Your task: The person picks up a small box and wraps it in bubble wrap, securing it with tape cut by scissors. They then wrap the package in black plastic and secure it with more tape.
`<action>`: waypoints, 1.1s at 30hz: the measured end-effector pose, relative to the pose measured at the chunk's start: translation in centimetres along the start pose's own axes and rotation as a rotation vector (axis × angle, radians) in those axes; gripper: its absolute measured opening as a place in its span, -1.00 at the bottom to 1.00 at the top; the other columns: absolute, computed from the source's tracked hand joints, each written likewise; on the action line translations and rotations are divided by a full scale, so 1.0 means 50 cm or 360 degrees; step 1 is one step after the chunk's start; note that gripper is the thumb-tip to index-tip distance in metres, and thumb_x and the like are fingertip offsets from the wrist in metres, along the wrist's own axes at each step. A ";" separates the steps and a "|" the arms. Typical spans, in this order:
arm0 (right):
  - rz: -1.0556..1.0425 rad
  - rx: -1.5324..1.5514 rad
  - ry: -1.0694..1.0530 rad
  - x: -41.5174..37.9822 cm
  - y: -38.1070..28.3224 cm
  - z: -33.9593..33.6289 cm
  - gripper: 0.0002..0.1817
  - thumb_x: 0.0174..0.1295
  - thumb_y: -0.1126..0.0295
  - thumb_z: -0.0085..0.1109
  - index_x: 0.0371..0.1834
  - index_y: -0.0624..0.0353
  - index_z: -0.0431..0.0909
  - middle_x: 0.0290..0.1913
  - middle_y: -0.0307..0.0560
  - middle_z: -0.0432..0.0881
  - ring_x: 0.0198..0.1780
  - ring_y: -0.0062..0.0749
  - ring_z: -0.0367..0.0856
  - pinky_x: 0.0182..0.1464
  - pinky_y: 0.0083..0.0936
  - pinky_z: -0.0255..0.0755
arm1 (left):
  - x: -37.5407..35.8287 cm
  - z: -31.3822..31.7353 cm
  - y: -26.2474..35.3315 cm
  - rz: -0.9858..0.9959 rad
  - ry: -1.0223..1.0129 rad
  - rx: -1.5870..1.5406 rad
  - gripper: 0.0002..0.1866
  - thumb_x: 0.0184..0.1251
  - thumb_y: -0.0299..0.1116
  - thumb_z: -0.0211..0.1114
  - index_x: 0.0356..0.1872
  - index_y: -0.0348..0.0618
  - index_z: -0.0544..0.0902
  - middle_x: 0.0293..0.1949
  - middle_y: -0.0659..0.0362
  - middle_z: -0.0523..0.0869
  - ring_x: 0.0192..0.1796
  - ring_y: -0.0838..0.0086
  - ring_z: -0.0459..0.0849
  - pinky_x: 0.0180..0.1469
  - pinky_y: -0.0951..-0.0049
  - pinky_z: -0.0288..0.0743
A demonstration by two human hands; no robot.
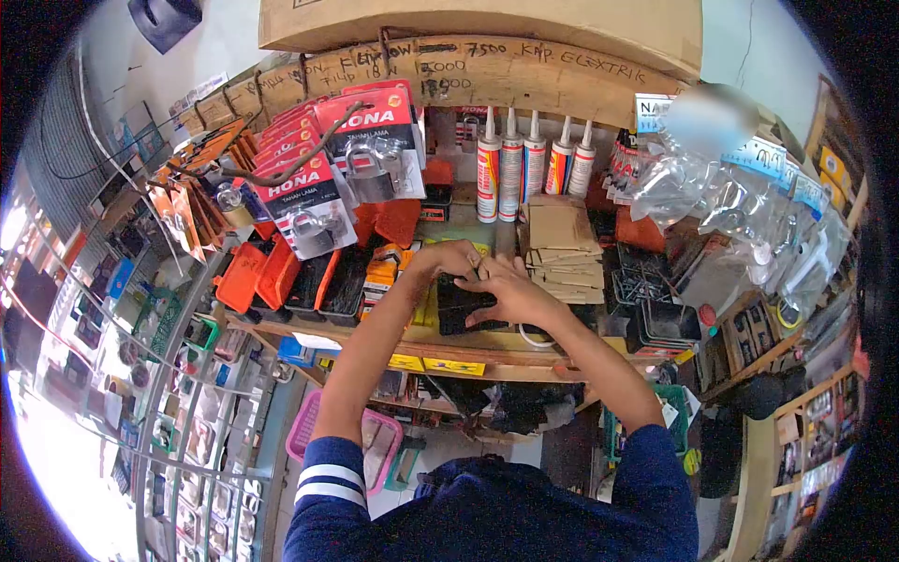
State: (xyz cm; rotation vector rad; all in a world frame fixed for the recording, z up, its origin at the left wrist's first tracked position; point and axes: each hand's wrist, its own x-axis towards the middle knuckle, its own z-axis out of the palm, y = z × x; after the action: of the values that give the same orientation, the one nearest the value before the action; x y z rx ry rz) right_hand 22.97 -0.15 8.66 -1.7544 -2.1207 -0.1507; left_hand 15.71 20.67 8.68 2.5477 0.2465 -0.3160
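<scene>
My left hand (451,257) and my right hand (513,292) meet over the shelf, fingertips touching or nearly so. The left fingers are bent and pressed together; whatever they hold, if anything, is hidden. On the right hand the thumb and fingers spread apart, with no held thing showing. Beneath both hands lies a dark black tray (454,307). Close to the right hand is a stack of brown cardboard pieces (565,253). Orange and yellow small boxes (382,272) stand beside the left forearm.
Carded padlocks (370,173) hang at upper left on a bent rod. Sealant tubes (510,173) stand at the back. Black bins (663,323) holding hardware sit right; orange-lidded boxes (276,272) sit left. Clear plastic packs (740,201) hang right. A pink basket (302,426) is below.
</scene>
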 end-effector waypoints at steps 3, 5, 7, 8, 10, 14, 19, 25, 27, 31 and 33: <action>-0.0014 -0.0049 0.0084 -0.020 -0.011 0.005 -0.18 -0.12 -0.20 0.51 0.28 -0.13 0.68 -0.06 -0.13 0.42 0.05 -0.17 0.35 0.13 -0.27 0.18 | -0.014 0.018 -0.011 0.0015 -0.0046 -0.0405 -0.77 0.09 -0.28 0.49 -0.23 -0.12 0.83 -0.31 0.25 0.82 -0.30 0.53 0.65 -0.21 0.44 0.54; -0.0009 -0.0069 0.0151 -0.035 -0.022 0.013 -0.20 -0.10 -0.22 0.47 0.26 -0.14 0.68 0.00 -0.12 0.45 0.08 -0.14 0.36 0.14 -0.21 0.21 | 0.019 0.050 -0.066 0.0167 0.0059 -0.0624 -0.76 0.24 -0.18 0.48 -0.25 -0.13 0.82 -0.38 0.31 0.78 -0.35 0.61 0.59 -0.29 0.51 0.47; -0.0004 -0.0079 0.0213 -0.051 -0.036 0.025 -0.22 -0.08 -0.24 0.43 0.25 -0.14 0.69 0.06 -0.11 0.48 0.12 -0.11 0.36 0.16 -0.15 0.24 | 0.020 0.061 -0.064 0.0148 0.0026 -0.0580 -0.73 0.23 -0.15 0.46 -0.39 -0.18 0.74 -0.47 0.29 0.66 -0.39 0.56 0.52 -0.34 0.39 0.38; -0.0021 -0.0115 0.0382 -0.057 -0.040 0.030 -0.21 -0.14 -0.21 0.46 0.23 -0.13 0.71 -0.01 -0.17 0.45 0.06 -0.16 0.36 0.11 -0.20 0.23 | 0.020 0.065 -0.063 0.0136 0.0002 -0.0534 -0.65 0.21 -0.12 0.43 -0.53 -0.23 0.65 -0.56 0.26 0.54 -0.43 0.51 0.44 -0.39 0.27 0.29; -0.0036 -0.0144 0.0550 -0.068 -0.049 0.042 -0.20 -0.20 -0.18 0.50 0.21 -0.11 0.72 -0.07 -0.22 0.42 0.00 -0.20 0.37 0.07 -0.24 0.22 | -0.017 0.061 -0.020 0.0031 0.0079 -0.0473 -0.62 0.21 -0.11 0.46 -0.55 -0.23 0.62 -0.58 0.26 0.48 -0.44 0.51 0.40 -0.40 0.24 0.25; 0.0096 -0.0154 0.0633 -0.090 -0.068 0.055 -0.28 -0.06 -0.09 0.50 0.21 -0.04 0.69 0.09 -0.17 0.47 0.13 -0.17 0.41 0.20 -0.16 0.23 | -0.028 0.069 -0.014 0.0116 0.0234 -0.0296 -0.58 0.20 -0.07 0.51 -0.50 -0.26 0.64 -0.61 0.14 0.49 -0.48 0.37 0.49 -0.39 0.18 0.33; 0.0201 0.0003 0.0598 -0.122 -0.098 0.033 -0.45 0.13 0.10 0.48 0.21 -0.01 0.67 0.23 -0.10 0.48 0.30 -0.11 0.39 0.32 -0.12 0.20 | -0.061 0.141 0.022 0.0633 0.1251 0.0313 -0.59 0.36 -0.14 0.38 -0.58 -0.24 0.60 -0.57 0.00 0.67 -0.47 0.03 0.60 -0.34 0.07 0.44; 0.0249 0.0136 0.0637 -0.174 -0.112 -0.014 -0.56 0.20 0.17 0.43 0.13 0.01 0.67 0.23 -0.08 0.49 0.26 -0.07 0.44 0.29 -0.09 0.23 | -0.152 0.112 0.122 0.0352 0.1286 0.0731 -0.80 0.19 -0.32 0.40 -0.22 -0.18 0.71 -0.17 -0.01 0.72 -0.10 0.07 0.68 0.00 0.13 0.54; 0.0270 0.0231 0.0698 -0.192 -0.108 -0.023 -0.60 0.21 0.20 0.43 0.10 0.02 0.68 0.21 -0.07 0.51 0.24 -0.06 0.46 0.29 -0.10 0.22 | -0.157 0.118 0.110 0.0356 0.1341 0.0951 -0.77 0.18 -0.35 0.38 -0.16 -0.18 0.70 -0.12 0.03 0.71 -0.08 0.13 0.67 0.04 0.17 0.53; 0.0369 0.0205 0.0833 -0.226 -0.097 -0.051 -0.66 0.25 0.22 0.40 0.07 0.04 0.69 0.17 -0.07 0.54 0.20 -0.11 0.47 0.29 -0.13 0.21 | -0.140 0.210 0.038 0.0861 0.1704 0.1303 -0.51 0.05 -0.40 0.28 0.11 -0.15 0.67 0.04 0.07 0.69 -0.11 0.21 0.62 0.03 0.09 0.54; 0.0427 0.0218 0.0901 -0.241 -0.090 -0.077 -0.69 0.26 0.25 0.39 0.04 0.05 0.69 0.13 -0.08 0.58 0.19 -0.12 0.49 0.30 -0.17 0.21 | -0.163 0.236 0.054 0.0751 0.1646 0.1360 -0.59 0.21 -0.38 0.28 0.11 -0.19 0.64 -0.01 0.11 0.68 -0.02 0.27 0.63 0.11 0.19 0.50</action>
State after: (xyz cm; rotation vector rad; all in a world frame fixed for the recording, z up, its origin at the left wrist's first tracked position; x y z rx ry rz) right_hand 21.22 -13.46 8.62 -1.6502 -1.4514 -0.3689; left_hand 6.56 11.08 2.64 3.2182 -0.1788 1.3726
